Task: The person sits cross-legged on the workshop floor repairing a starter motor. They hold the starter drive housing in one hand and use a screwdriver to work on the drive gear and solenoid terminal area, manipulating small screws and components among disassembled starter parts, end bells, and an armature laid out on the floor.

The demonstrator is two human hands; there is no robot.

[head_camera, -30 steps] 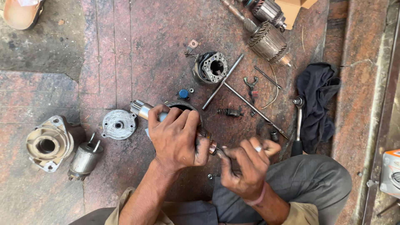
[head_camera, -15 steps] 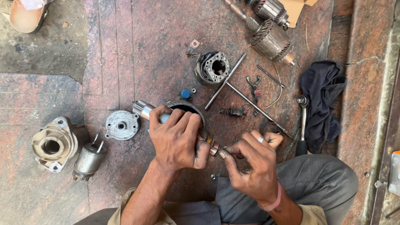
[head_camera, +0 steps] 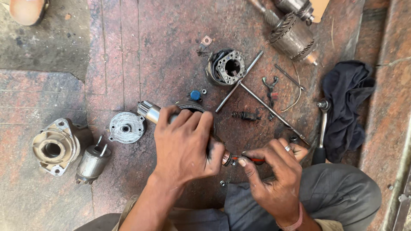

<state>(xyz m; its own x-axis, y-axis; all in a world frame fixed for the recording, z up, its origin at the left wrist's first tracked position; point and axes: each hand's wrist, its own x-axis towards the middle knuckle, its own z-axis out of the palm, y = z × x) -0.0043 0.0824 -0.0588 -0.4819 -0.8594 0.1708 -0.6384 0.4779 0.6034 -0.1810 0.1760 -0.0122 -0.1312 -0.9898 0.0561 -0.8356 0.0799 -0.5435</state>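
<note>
armature shaft (head_camera: 150,112) mostly hidden inside left hand (head_camera: 184,143) grip; right hand (head_camera: 274,175) pinches red-handled tool (head_camera: 250,159).

— What lies left of the grip?
— A round silver end cover (head_camera: 125,127), then a small cylindrical solenoid (head_camera: 91,163) and a flanged housing (head_camera: 55,146), all on the stone floor (head_camera: 64,201).

— And beyond the grip?
— A brush-holder ring (head_camera: 227,67), two crossed steel rods (head_camera: 257,94), a small spring (head_camera: 245,115), and a wound armature (head_camera: 291,36) far off.

— To the right?
— A ratchet wrench (head_camera: 322,128) beside a dark cloth (head_camera: 349,98).
</note>
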